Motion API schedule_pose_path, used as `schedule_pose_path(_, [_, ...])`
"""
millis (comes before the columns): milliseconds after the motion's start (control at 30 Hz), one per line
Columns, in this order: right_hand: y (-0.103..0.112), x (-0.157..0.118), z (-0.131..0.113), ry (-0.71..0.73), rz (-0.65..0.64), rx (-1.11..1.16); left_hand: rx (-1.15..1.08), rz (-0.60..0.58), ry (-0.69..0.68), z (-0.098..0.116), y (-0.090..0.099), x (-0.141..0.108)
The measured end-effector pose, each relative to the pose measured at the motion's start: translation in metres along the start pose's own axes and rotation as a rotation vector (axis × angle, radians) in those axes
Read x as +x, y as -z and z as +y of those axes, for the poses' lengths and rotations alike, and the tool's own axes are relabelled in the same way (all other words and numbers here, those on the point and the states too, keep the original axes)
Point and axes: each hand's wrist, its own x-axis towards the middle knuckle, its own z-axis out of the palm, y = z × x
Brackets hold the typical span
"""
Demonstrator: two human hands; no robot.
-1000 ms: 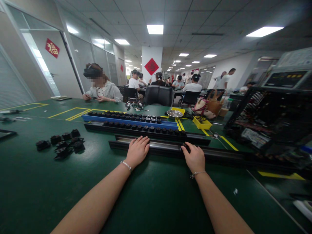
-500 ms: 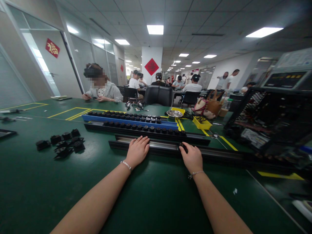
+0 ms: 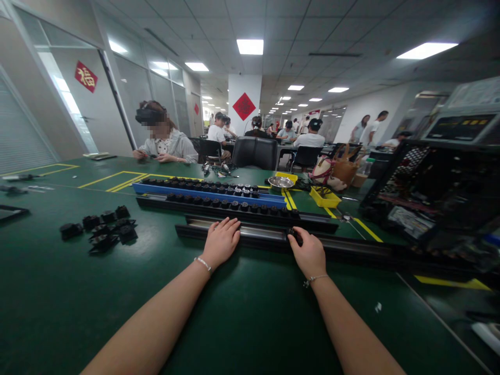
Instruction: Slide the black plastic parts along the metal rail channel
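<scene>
A long black channel-shaped rail [image 3: 258,235] lies across the green table in front of me. My left hand [image 3: 223,238] rests over it with the fingers stretched out flat across its width. Further right, my right hand [image 3: 308,251] grips a small black module [image 3: 294,235] at the rail's channel, thumb and fingers closed round it. Most of that module is hidden by the fingers. Behind, another black rail [image 3: 320,223] carries a row of similar black modules. A blue rail [image 3: 269,199] beyond it holds a further row. Several loose black modules [image 3: 102,230] are heaped on the left.
At the right stands an open black metal case [image 3: 414,198]. Yellow trays [image 3: 325,198] and a metal bowl [image 3: 281,182] sit beyond the rails, near bags [image 3: 344,165]. A co-worker [image 3: 166,138] sits across the table, handling something small. A black chair [image 3: 254,152] is at the far edge.
The view has shifted very slightly. Both hands keep their places on the rail, with the right still on the black module.
</scene>
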Motion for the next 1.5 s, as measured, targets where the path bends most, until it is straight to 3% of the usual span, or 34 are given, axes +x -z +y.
schedule_pose_path(533, [0.0014,0.0003,-0.0037,-0.001,-0.057,0.018,0.002,-0.014,0.005,-0.0008,-0.0005,-0.0002])
schedule_pose_path(1133, [0.0008,0.0001,-0.0012,0.186,-0.046,0.069,0.004,-0.009,-0.001,-0.0011,-0.0009,-0.0006])
schedule_pose_path(1500, [0.0021,-0.0005,-0.0041,0.234,-0.116,0.026,0.016,-0.017,0.001,0.0031,0.0011,-0.0005])
